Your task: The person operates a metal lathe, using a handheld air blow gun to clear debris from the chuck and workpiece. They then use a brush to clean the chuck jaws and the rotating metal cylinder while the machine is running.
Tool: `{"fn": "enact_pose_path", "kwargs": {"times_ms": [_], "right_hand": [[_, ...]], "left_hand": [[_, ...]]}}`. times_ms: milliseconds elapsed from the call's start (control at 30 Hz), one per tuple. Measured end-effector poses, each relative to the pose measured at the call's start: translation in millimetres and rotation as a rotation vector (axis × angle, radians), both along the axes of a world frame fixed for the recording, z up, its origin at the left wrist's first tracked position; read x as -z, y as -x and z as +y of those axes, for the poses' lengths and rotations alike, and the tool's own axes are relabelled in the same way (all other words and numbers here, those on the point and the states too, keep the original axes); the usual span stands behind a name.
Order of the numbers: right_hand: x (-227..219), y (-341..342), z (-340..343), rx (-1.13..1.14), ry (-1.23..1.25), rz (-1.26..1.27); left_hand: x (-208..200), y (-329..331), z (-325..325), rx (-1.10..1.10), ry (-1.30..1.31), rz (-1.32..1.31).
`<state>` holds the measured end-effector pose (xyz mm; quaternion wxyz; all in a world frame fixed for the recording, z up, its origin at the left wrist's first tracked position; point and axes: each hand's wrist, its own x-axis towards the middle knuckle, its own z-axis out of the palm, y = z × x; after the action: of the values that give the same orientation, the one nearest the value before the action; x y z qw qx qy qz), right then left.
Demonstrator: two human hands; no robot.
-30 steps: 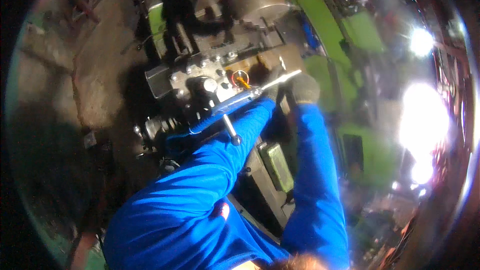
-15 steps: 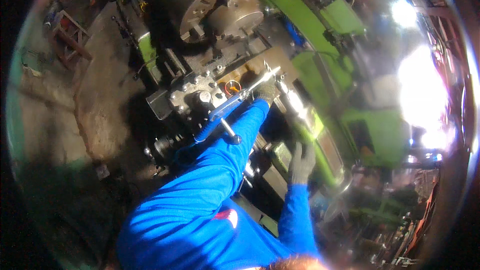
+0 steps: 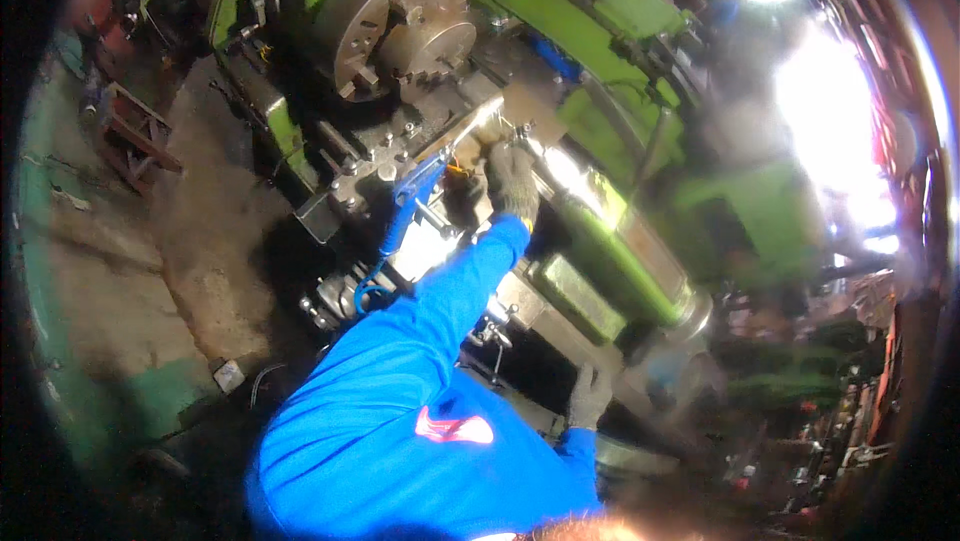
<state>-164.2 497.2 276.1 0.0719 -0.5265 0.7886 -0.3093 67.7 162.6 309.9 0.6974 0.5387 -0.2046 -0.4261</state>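
My left hand (image 3: 512, 179), in a grey knit glove, is beside the tailstock's bright metal quill (image 3: 565, 169) on a green lathe. Its fingers look curled together, and what they hold, if anything, is hidden. Left of the hand and forearm is a blue air blow gun (image 3: 412, 206), its thin metal nozzle pointing toward the chuck side and a blue hose (image 3: 372, 293) curling from its handle. My right hand (image 3: 590, 396), also gloved, reaches low beside the lathe bed near the tailstock (image 3: 625, 241). Its fingers are stretched out, with nothing visible in them.
A large round chuck (image 3: 400, 26) stands at the far end of the lathe. The bolted tool post (image 3: 375, 173) sits on the carriage left of my left hand. A rusty metal frame (image 3: 138, 136) stands on the floor at left. Strong glare comes from the right.
My right hand has moved down and back from beside the green tailstock body. The blow gun has shifted left, off my left forearm. The whole view has shifted somewhat.
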Motion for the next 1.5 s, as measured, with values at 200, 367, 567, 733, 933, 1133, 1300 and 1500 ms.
{"fn": "enact_pose_path", "kwargs": {"times_ms": [200, 367, 567, 733, 933, 1133, 1300, 1500], "right_hand": [[-9.5, -0.8, -3.8, -0.075, 0.141, 0.009], [15.8, 11.0, 19.7, 0.040, 0.139, -0.268], [103.8, 25.1, 50.6, 0.044, -0.039, -0.535], [113.2, -18.6, 34.7, -0.062, 0.042, -0.578], [57.5, -76.5, -1.6, -0.095, 0.075, -0.601], [52.1, -137.2, -18.3, -0.121, 0.227, -0.633], [74.3, -202.2, -30.6, 0.211, 0.273, -0.781], [50.1, -277.8, -58.0, 0.381, 0.326, -0.450]], "left_hand": [[-9.2, -20.2, 173.5, 0.461, 0.332, -0.344], [5.9, -80.6, 267.5, 0.440, 0.226, -0.723], [-16.7, -112.9, 330.6, 0.191, 0.138, -0.624], [-17.8, -145.7, 359.0, 0.161, -0.037, -0.627], [-13.4, -184.8, 342.3, 0.093, -0.047, -0.728], [-5.6, -291.6, 315.2, 0.114, -0.030, -0.730], [6.9, -411.2, 288.6, 0.240, -0.057, -0.811], [40.5, -532.9, 274.1, 0.490, -0.334, -0.967]]}}
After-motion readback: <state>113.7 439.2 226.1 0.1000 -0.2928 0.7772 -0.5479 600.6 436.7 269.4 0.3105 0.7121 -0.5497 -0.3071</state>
